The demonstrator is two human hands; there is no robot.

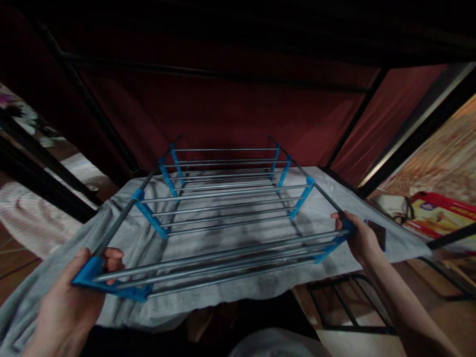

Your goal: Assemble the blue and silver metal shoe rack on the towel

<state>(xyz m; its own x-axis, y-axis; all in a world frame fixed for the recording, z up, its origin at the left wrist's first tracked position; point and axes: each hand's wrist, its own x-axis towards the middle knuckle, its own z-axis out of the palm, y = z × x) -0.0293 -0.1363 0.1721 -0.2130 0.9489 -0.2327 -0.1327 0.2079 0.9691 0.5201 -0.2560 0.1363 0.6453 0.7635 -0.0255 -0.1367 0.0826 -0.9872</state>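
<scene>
A tubular rack point(226, 193) of grey metal bars and blue plastic brackets lies on its side across a grey cloth-covered surface. My left hand point(70, 297) is closed around the blue bracket point(92, 270) at its near left corner. At the near right corner, my right hand point(359, 235) grips another blue bracket point(346, 228), fingers wrapped round it. Between my hands run several parallel bars point(223, 255). Farther back, more rows of bars join blue brackets on both sides, and the far pole ends come close to a dark red curtain.
Behind the rack hangs the dark red curtain point(223, 109) on a black frame point(345, 129). A dark flat phone-like object point(377, 235) lies beside my right hand on the grey cloth point(148, 317). At right are a red and yellow package point(439, 218) and a black metal frame point(349, 307) below.
</scene>
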